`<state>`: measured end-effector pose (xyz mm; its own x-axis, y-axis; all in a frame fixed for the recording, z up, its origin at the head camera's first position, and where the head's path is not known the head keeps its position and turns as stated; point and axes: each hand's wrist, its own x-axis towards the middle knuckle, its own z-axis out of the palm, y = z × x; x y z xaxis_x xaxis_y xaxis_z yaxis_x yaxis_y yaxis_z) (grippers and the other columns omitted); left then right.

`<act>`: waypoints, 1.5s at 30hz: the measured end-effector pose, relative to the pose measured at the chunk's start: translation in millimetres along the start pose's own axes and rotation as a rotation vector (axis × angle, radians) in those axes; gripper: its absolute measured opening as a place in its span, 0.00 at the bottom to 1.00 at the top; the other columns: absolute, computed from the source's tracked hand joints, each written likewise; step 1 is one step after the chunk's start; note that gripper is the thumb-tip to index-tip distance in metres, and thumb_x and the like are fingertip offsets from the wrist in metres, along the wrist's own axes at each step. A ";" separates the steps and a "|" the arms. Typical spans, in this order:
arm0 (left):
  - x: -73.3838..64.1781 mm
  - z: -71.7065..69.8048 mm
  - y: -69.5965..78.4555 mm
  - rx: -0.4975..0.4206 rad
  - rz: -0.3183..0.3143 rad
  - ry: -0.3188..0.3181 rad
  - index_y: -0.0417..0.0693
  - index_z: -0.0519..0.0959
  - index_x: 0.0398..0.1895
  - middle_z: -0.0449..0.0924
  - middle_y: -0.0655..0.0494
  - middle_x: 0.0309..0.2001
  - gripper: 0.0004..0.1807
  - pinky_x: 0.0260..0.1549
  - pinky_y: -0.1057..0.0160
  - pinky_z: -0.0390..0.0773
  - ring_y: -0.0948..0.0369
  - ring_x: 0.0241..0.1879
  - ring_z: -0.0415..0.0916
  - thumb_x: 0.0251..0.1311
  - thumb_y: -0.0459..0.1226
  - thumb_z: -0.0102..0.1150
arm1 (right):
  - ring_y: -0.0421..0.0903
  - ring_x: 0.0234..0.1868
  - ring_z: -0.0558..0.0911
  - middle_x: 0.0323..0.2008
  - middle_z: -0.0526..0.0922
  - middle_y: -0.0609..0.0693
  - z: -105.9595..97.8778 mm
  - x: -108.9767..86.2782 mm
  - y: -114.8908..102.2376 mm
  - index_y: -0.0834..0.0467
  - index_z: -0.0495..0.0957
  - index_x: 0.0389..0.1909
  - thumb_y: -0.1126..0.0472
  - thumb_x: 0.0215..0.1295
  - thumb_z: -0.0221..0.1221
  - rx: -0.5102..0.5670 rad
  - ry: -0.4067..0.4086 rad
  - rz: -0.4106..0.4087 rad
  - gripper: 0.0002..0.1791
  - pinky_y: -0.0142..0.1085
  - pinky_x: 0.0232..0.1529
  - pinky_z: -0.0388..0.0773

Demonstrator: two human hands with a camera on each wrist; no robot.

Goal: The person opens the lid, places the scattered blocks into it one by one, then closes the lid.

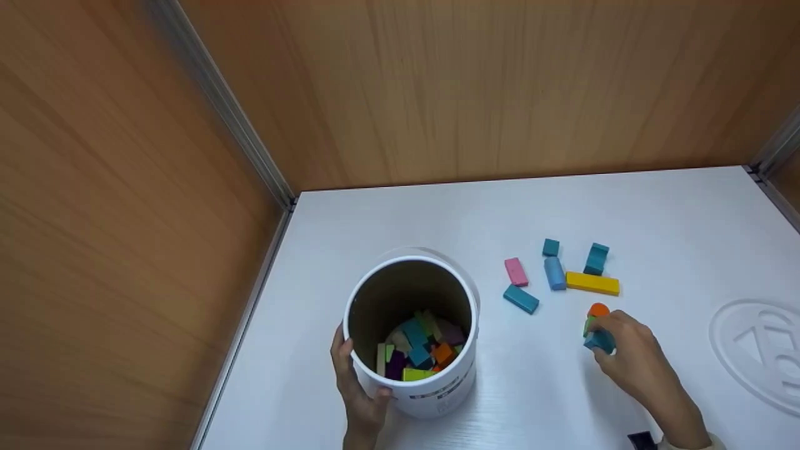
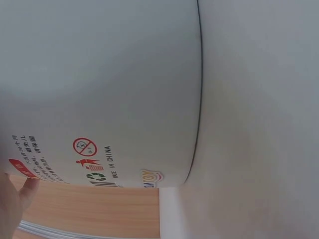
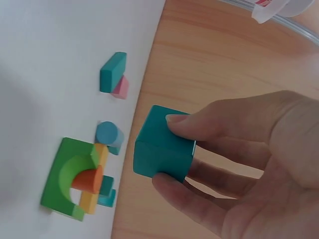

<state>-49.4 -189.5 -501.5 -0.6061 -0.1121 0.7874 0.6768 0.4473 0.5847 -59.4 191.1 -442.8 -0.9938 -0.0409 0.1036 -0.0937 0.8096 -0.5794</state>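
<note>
A white bucket [image 1: 431,400] stands on the table with several coloured wooden blocks inside it. My left hand [image 1: 360,390] grips it at the near left, one fingertip over the rim and the thumb against the outer wall. In the left wrist view the printed bucket wall [image 2: 124,99] fills most of the picture, with part of that hand [image 2: 12,204] at the edge. My right hand [image 1: 640,359] pinches a teal block [image 3: 162,144] between thumb and fingers. Close by it are a green arch block [image 3: 60,174] and an orange cylinder [image 3: 87,180].
Beyond the right hand lie a yellow block [image 1: 592,283], a blue cylinder [image 1: 554,274], a pink block [image 1: 516,272] and several teal blocks [image 1: 521,299]. A round white lid [image 1: 759,356] lies at the right. Wooden panels [image 1: 475,87] border the table at the back and left.
</note>
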 end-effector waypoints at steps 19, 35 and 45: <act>0.4 0.1 -2.0 0.010 0.024 0.002 0.37 0.52 0.65 0.50 0.33 0.68 0.45 0.67 0.56 0.55 0.44 0.66 0.54 0.60 0.63 0.47 | 0.64 0.39 0.78 0.42 0.77 0.66 -21.6 6.3 -33.3 0.67 0.80 0.37 0.78 0.43 0.66 0.029 0.112 -0.115 0.17 0.56 0.35 0.80; -0.5 0.5 1.0 0.014 -0.028 -0.003 0.38 0.52 0.64 0.50 0.35 0.68 0.44 0.66 0.55 0.56 0.45 0.66 0.54 0.60 0.64 0.45 | 0.60 0.39 0.81 0.39 0.78 0.58 -31.6 9.8 -67.5 0.62 0.81 0.34 0.80 0.38 0.69 0.005 0.264 -0.300 0.19 0.51 0.31 0.81; 1.3 0.2 3.8 0.023 -0.034 -0.009 0.39 0.53 0.65 0.50 0.36 0.69 0.44 0.62 0.45 0.61 0.44 0.66 0.55 0.60 0.64 0.46 | 0.47 0.35 0.81 0.37 0.78 0.53 -36.4 19.1 -87.3 0.62 0.81 0.33 0.82 0.35 0.69 -0.011 0.315 -0.442 0.21 0.41 0.32 0.83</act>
<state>-47.7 -187.7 -498.3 -0.6326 -0.1199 0.7652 0.6457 0.4640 0.6065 -68.0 140.9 -360.8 -0.7935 -0.2024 0.5740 -0.4961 0.7612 -0.4175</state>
